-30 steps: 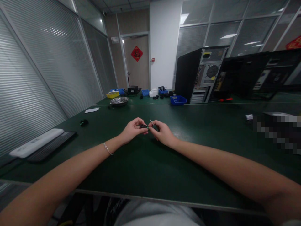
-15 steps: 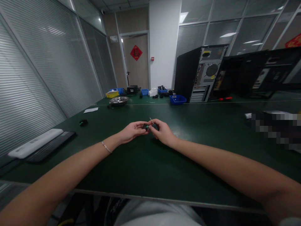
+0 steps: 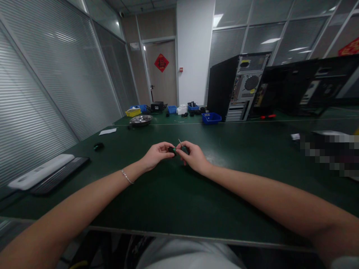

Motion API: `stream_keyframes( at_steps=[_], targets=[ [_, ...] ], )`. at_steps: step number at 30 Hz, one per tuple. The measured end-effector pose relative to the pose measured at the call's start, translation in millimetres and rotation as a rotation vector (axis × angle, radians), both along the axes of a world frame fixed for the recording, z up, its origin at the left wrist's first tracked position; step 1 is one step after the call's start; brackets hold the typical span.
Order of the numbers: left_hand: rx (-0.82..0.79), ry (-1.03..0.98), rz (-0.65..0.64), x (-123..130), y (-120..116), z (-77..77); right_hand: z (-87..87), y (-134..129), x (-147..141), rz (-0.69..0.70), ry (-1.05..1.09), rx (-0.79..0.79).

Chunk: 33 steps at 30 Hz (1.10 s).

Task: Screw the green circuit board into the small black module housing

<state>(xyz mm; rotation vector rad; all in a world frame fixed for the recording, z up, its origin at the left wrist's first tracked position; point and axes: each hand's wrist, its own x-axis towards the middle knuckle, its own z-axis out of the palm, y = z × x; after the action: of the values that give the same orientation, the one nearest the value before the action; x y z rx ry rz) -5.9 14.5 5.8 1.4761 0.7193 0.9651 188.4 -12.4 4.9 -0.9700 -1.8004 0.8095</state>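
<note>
Near the middle of the green table, my left hand pinches a small black part between thumb and fingers. Green shows at that part's right end, where the fingertips of my right hand meet it. A screwdriver with a dark green handle is wrapped in my right hand, its thin metal shaft pointing up and left. The two hands are nearly touching. The part's details are too small to make out.
A keyboard, a mouse and white paper lie left. Farther back are a metal bowl, a yellow bin and a blue bin. A computer tower stands back right, near a red-handled tool.
My left fingers have curled more around the small black part, which shows more plainly. My right hand keeps the screwdriver in nearly the same place. The view has shifted slightly.
</note>
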Motion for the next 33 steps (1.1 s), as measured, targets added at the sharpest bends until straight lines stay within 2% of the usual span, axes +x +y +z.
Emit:
stream_keyframes(
  at_steps=[14, 24, 33],
  targets=[
    [-0.023, -0.002, 0.019, 1.3, -3.9, 4.3, 4.2, -5.6, -1.5, -0.081, -0.040, 0.219],
    [-0.009, -0.008, 0.018, 1.0, -2.0, 0.2, 5.3, -6.4, -2.2, -0.063, -0.023, 0.216],
    [0.009, 0.007, 0.018, 3.0, -4.9, 3.2, 3.0, -5.0, -2.0, -0.053, -0.035, 0.239]
  ],
)
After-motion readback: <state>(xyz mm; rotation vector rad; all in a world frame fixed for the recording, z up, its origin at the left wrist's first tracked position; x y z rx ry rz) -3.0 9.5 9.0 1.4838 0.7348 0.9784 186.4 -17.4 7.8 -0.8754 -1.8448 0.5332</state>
